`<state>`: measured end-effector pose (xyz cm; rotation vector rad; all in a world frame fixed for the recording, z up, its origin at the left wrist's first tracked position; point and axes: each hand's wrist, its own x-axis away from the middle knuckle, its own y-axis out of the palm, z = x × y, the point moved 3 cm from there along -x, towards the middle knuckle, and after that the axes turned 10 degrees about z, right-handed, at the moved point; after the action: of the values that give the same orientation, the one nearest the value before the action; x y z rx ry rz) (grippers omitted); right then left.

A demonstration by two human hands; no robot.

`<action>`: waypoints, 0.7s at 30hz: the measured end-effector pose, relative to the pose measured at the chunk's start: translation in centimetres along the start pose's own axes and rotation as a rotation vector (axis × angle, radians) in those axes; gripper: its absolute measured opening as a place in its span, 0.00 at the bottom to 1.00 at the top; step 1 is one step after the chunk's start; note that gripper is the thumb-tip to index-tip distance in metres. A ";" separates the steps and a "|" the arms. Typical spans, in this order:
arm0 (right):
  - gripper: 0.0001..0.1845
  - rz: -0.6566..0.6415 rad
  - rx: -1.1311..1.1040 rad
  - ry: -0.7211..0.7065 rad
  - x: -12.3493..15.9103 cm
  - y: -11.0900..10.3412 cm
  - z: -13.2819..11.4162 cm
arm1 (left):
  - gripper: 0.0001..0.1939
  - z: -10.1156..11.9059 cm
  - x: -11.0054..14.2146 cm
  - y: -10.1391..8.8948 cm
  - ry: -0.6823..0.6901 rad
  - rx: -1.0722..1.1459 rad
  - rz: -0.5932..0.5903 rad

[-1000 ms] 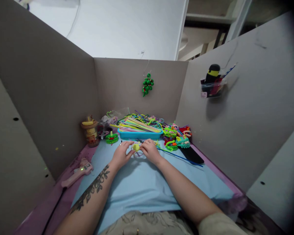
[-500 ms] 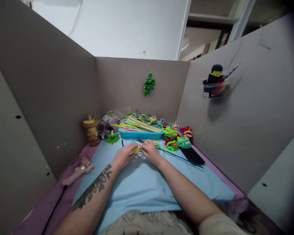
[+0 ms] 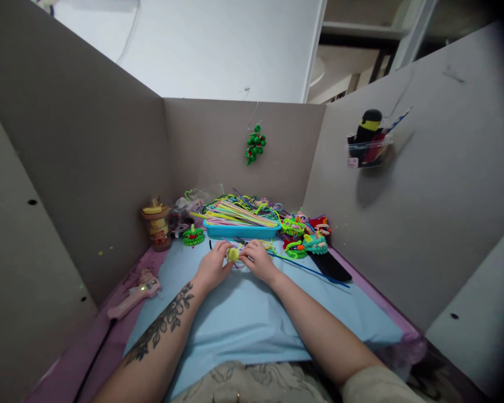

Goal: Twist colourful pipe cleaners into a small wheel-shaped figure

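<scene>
My left hand [image 3: 212, 266] and my right hand [image 3: 257, 259] meet over a light blue sheet [image 3: 243, 319], both pinching a small yellow pipe-cleaner piece [image 3: 233, 254] between their fingertips. A thin purple strand curls under the piece. My left forearm carries a dark tattoo. Just beyond the hands stands a blue tray [image 3: 240, 229] piled with coloured pipe cleaners.
A pink glue gun [image 3: 133, 295] lies at the left on the purple table. A small jar [image 3: 156, 225] and a green craft figure [image 3: 192, 235] stand at the back left. Finished pipe-cleaner figures [image 3: 304, 235] and a black case [image 3: 330, 267] lie right. Grey partitions enclose three sides; a green ornament [image 3: 255, 144] hangs on the back wall.
The hands stay together on the yellow piece, only shifting their fingers slightly around it. The view has moved a little.
</scene>
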<state>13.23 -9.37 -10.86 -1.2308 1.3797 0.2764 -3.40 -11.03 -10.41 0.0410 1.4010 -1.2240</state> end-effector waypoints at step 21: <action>0.17 0.029 -0.055 0.077 0.2 0.4 -0.1 | 0.20 -0.1 -0.1 0.2 -0.159 -0.214 -0.102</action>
<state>12.90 -9.38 -11.24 -1.2784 1.4653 0.2914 -3.29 -10.84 -10.51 -0.2736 1.3998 -1.1277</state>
